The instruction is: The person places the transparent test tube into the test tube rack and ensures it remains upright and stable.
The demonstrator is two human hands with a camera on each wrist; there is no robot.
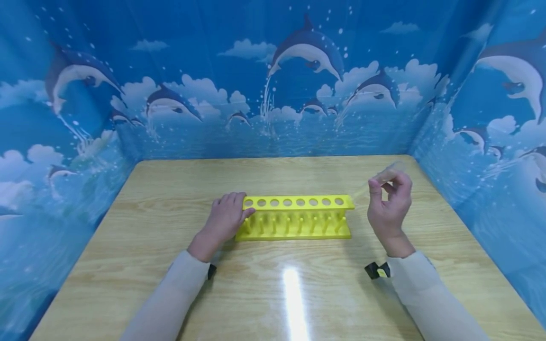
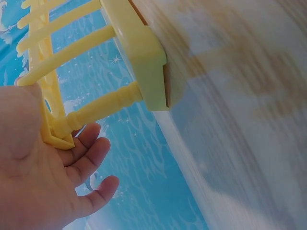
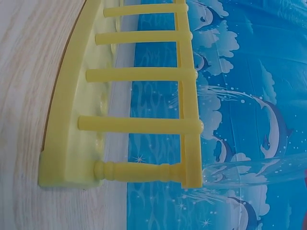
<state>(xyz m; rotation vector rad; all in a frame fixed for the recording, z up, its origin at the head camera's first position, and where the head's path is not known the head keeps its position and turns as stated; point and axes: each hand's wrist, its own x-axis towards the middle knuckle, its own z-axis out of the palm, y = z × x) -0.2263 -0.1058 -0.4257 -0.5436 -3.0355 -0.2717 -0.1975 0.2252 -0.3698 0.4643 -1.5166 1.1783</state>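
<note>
"Grip, left hand (image 1: 223,216)?"
"Grasping the left end of the yellow plastic eight-holed rack (image 1: 294,207), which stands on the pale wood-grain table (image 1: 239,289)."
"Right hand (image 1: 390,206)?"
"Pinching a clear, slender tube (image 3: 254,172), tilted, just beside the rack's right end."

The light brown table (image 1: 247,293) is covered with wavy wood lines. A yellow rack (image 1: 294,232) is stood upright on it, near the middle. In front of it, a white stripe of light (image 1: 295,303) is thrown.
</note>
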